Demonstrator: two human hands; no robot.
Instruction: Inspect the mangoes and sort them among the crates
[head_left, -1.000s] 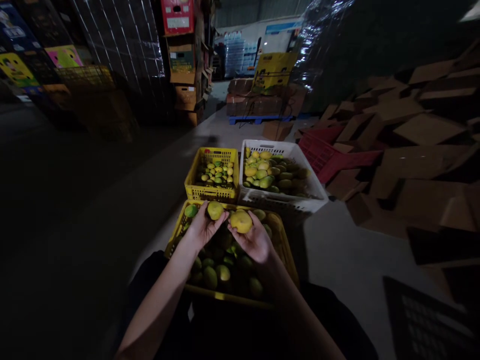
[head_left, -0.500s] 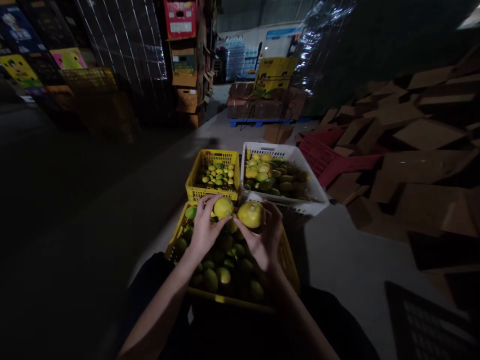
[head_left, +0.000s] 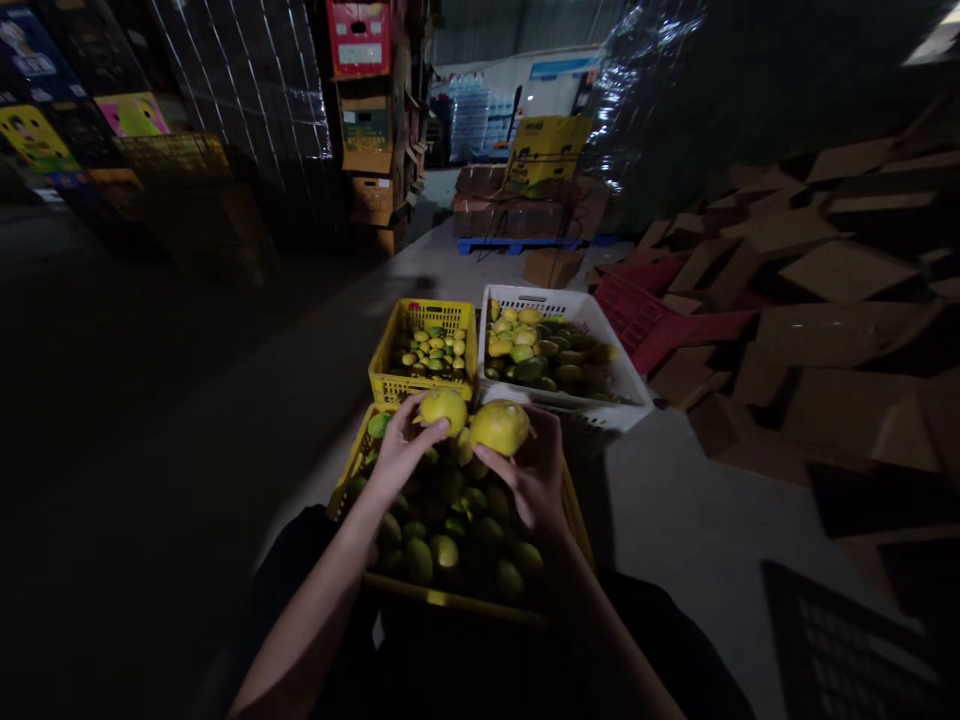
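My left hand (head_left: 403, 445) is closed around a yellow lemon (head_left: 444, 410), thumb on its near side. A second, larger-looking lemon (head_left: 500, 428) is gripped in my right hand (head_left: 534, 470), its blunt end turned up. Both fruits are held side by side, a small gap between them, above the near yellow crate (head_left: 439, 598). That crate holds many green and yellowish lemons (head_left: 418, 560), mostly in shadow. Part of its far side is hidden behind my hands.
Beyond stand a smaller yellow crate (head_left: 420, 388) of small lemons and a white crate (head_left: 630, 400) of yellow and green ones. A red crate (head_left: 645, 315) and heaped cardboard boxes (head_left: 847, 330) lie right. Farther back, a blue pallet (head_left: 517, 244) carries boxes.
Both hands have turned slightly, and the two lemons are rolled in the fingers to show other sides. My right thumb has drawn back from the left lemon. The crates stay put.
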